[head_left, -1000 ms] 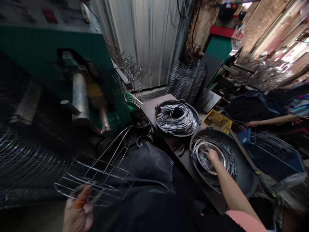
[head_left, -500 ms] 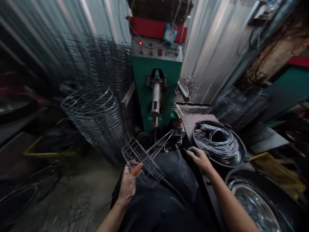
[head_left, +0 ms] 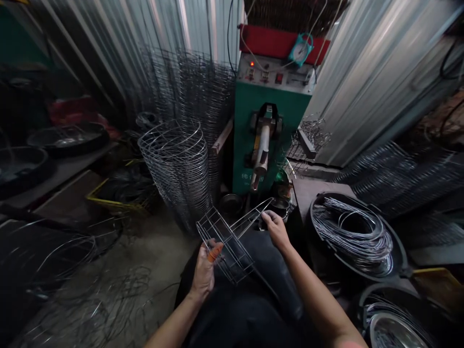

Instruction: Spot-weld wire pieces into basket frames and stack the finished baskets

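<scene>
While the left hand [head_left: 205, 270] pinches the basket [head_left: 225, 245] at left, keep it steady on the near side of the machine [head_left: 269, 121], with the right hand [head_left: 277, 229] pressing fingertips together at the handle [head_left: 250, 214].

A wire basket [head_left: 232, 235] of thin, silvery bars, boxy and open-grid, tilts in front of the green machine [head_left: 279, 108], left of its middle. The left hand [head_left: 203, 270] grips its body; its long, narrow handle [head_left: 250, 213] slants up and right, ending below the machine's front.
</scene>
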`<state>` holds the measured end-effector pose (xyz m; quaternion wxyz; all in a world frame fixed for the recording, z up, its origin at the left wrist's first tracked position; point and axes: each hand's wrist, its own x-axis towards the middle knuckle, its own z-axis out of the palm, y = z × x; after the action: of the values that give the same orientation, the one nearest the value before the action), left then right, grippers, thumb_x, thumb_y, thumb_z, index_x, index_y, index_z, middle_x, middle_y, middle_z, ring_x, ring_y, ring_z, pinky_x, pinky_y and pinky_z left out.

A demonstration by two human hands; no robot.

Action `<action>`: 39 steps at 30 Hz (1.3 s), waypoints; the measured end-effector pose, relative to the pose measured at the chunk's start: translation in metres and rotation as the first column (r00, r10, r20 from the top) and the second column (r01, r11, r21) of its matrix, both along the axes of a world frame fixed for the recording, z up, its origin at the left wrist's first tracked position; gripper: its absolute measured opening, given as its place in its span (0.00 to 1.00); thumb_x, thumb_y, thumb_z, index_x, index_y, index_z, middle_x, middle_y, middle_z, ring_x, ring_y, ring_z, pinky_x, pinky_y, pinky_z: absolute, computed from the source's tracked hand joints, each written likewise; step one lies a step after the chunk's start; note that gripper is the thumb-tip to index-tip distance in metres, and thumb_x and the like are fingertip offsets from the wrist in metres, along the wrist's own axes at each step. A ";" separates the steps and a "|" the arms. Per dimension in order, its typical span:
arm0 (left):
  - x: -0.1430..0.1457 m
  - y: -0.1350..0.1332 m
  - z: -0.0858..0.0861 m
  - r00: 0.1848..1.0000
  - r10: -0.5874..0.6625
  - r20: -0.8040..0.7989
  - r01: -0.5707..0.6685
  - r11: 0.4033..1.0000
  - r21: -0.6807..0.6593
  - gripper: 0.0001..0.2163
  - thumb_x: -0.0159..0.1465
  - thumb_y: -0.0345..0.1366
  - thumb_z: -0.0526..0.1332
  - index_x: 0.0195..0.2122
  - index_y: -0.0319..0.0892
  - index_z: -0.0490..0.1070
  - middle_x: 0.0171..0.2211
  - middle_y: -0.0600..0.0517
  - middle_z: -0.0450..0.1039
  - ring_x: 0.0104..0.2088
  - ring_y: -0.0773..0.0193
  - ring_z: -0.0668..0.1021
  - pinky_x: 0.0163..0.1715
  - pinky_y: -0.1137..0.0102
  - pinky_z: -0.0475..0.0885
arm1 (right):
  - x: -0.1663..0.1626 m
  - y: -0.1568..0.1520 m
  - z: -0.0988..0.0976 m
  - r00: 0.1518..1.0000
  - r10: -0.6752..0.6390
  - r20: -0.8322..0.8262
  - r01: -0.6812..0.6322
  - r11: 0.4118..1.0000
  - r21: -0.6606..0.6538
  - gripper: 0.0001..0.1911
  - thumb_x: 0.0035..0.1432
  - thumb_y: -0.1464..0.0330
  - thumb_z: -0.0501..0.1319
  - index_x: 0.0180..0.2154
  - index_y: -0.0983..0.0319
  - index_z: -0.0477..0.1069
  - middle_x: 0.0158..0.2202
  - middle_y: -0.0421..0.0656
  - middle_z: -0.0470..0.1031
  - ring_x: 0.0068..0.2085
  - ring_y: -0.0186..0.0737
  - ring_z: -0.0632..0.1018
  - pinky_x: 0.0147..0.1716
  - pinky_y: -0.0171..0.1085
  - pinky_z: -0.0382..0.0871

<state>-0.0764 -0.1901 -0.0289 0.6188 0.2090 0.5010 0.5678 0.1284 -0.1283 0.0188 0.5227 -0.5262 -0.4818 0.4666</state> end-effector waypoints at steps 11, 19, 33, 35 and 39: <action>0.013 0.023 0.007 1.000 -0.003 -0.001 0.003 0.997 -0.076 0.18 0.46 0.42 0.68 0.36 0.45 0.65 0.40 0.54 0.63 0.42 0.64 0.70 0.32 0.73 0.67 | 0.004 0.032 -0.019 0.984 -0.009 -0.179 0.002 0.999 -0.038 0.19 0.50 0.52 0.60 0.23 0.61 0.63 0.19 0.37 0.64 0.21 0.31 0.65 0.21 0.31 0.57; 0.020 0.042 0.012 1.000 0.005 -0.010 -0.007 0.992 -0.130 0.19 0.43 0.43 0.69 0.32 0.43 0.65 0.38 0.52 0.66 0.41 0.61 0.71 0.31 0.72 0.67 | 0.004 0.055 -0.026 0.954 -0.075 -0.290 0.047 0.994 -0.101 0.17 0.48 0.55 0.62 0.24 0.61 0.63 0.22 0.38 0.64 0.23 0.31 0.66 0.22 0.31 0.61; 0.025 0.068 0.024 1.000 -0.013 -0.022 0.009 0.986 -0.165 0.21 0.43 0.45 0.68 0.34 0.43 0.63 0.39 0.50 0.70 0.43 0.58 0.71 0.30 0.69 0.66 | 0.009 0.087 -0.023 0.935 -0.083 -0.344 0.039 0.991 -0.131 0.15 0.44 0.58 0.65 0.24 0.62 0.64 0.20 0.36 0.64 0.21 0.30 0.66 0.20 0.30 0.60; 0.027 0.070 0.028 0.999 -0.021 -0.030 0.015 0.984 -0.175 0.21 0.42 0.45 0.68 0.34 0.43 0.64 0.39 0.50 0.71 0.41 0.58 0.72 0.28 0.70 0.66 | 0.010 0.090 -0.023 0.939 -0.088 -0.334 0.044 0.990 -0.136 0.15 0.44 0.58 0.65 0.24 0.62 0.64 0.20 0.36 0.65 0.20 0.30 0.66 0.19 0.30 0.60; 0.028 0.071 0.033 1.000 -0.012 -0.028 0.007 0.985 -0.173 0.20 0.42 0.44 0.68 0.34 0.44 0.65 0.38 0.51 0.72 0.39 0.59 0.73 0.28 0.71 0.66 | 0.012 0.098 -0.023 0.939 -0.076 -0.335 0.026 0.988 -0.152 0.16 0.43 0.58 0.65 0.23 0.62 0.65 0.19 0.36 0.65 0.20 0.29 0.66 0.19 0.30 0.59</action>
<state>-0.0483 -0.1194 0.0042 0.6300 0.1651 0.5561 0.5163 0.1404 -0.0306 -0.0046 0.5700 -0.4870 -0.3354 0.5705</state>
